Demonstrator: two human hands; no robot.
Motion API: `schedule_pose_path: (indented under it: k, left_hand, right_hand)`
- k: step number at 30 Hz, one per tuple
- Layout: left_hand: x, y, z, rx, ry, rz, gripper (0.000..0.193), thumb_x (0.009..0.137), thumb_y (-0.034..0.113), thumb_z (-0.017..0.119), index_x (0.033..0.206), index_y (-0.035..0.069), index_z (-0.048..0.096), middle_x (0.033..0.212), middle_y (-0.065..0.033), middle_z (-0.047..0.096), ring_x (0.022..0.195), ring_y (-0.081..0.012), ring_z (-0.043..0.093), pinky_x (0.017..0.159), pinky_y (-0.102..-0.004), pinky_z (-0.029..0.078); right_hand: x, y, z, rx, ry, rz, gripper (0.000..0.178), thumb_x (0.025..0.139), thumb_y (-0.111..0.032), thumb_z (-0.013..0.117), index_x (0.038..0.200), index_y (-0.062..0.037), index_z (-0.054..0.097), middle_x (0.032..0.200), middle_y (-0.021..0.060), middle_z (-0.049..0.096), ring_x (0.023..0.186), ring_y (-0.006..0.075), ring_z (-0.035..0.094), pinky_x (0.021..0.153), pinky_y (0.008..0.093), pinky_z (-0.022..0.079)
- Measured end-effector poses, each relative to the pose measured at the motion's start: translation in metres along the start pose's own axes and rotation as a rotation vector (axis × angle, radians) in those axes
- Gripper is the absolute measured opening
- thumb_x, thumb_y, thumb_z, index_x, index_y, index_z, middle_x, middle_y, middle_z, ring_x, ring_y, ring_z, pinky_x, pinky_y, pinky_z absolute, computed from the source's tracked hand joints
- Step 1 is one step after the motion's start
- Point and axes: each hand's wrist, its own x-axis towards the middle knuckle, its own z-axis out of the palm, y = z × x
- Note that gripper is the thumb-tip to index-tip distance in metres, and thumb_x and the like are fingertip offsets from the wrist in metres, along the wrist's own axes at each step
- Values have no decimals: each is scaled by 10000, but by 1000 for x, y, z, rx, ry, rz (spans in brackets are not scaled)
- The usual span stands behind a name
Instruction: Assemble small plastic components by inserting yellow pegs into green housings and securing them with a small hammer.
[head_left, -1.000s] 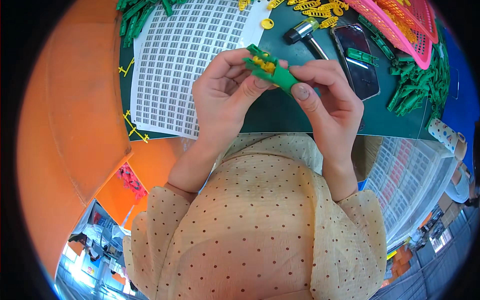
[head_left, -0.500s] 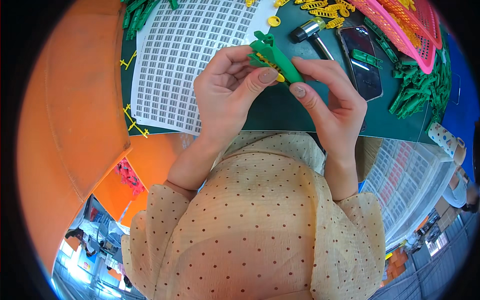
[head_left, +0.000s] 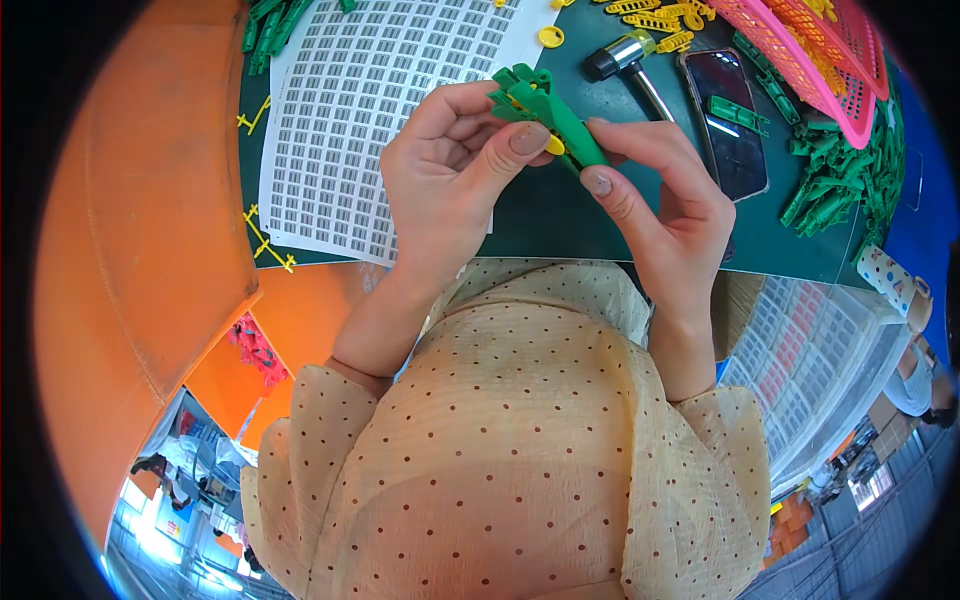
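A long green plastic part (head_left: 568, 122) with a notched far end is held in the air above the table, tilted down to the right. My left hand (head_left: 450, 170) grips its notched end from the left, thumb on top. My right hand (head_left: 665, 190) pinches the near end between thumb and forefinger. A small yellow piece (head_left: 555, 146) pokes out along the green part's side, beside my left thumb. How far the yellow piece sits inside is hidden by my fingers.
A printed sheet of small grey labels (head_left: 335, 150) lies at left. Behind my hands lie a mallet (head_left: 640, 75), a phone (head_left: 722, 120) and yellow plastic pieces (head_left: 650, 18). Pink baskets (head_left: 815, 70) and heaped green parts (head_left: 850, 180) stand at right. Yellow sprues (head_left: 265, 240) lie at the left edge.
The green part has rolled slightly in my fingers, turning its notched end more toward view. My left hand has moved a little to the left; my right hand is almost still.
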Motion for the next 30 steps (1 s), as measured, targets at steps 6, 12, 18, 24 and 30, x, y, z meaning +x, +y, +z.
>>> schedule_pose_path:
  k: [6, 12, 18, 24, 30]
  left_hand:
    - [-1, 1, 1, 25, 16, -3, 284, 842, 25, 695, 1072, -64, 555, 974, -137, 666, 876, -166, 659, 754, -298, 593]
    - [0, 1, -3, 16, -5, -21, 289, 841, 19, 692, 1079, -64, 552, 980, -142, 663, 888, -173, 659, 741, -298, 599]
    - [-5, -1, 0, 20, -19, 10, 342, 850, 20, 677, 1145, -60, 523, 1034, -192, 647, 956, -253, 654, 796, -326, 589]
    - [-6, -2, -1, 136, -137, 126, 413, 823, -26, 683, 1197, -55, 511, 1125, -224, 621, 1033, -338, 637, 886, -373, 555]
    - [-12, 5, 3, 426, -176, 172, 348, 786, 12, 733, 1113, -10, 616, 994, -108, 690, 885, -163, 678, 776, -265, 552]
  right_hand:
    - [0, 2, 2, 11, -7, 2, 258, 764, -4, 741, 1015, -4, 684, 911, 85, 644, 822, 163, 624, 737, 258, 495]
    - [-1, 6, 5, 21, -2, -2, 255, 755, -5, 748, 1002, -1, 684, 903, 81, 642, 821, 168, 620, 732, 262, 493]
    - [0, 11, 9, -39, 21, -130, 250, 724, 9, 759, 954, -7, 666, 895, 91, 641, 829, 207, 611, 732, 286, 486]
    - [1, 13, 4, -186, 44, -298, 255, 703, 24, 757, 935, -14, 656, 892, 88, 638, 846, 236, 604, 738, 302, 478]
    - [15, -7, -15, -21, -177, -209, 365, 750, -86, 753, 1086, 10, 646, 992, 100, 602, 927, 196, 563, 821, 305, 456]
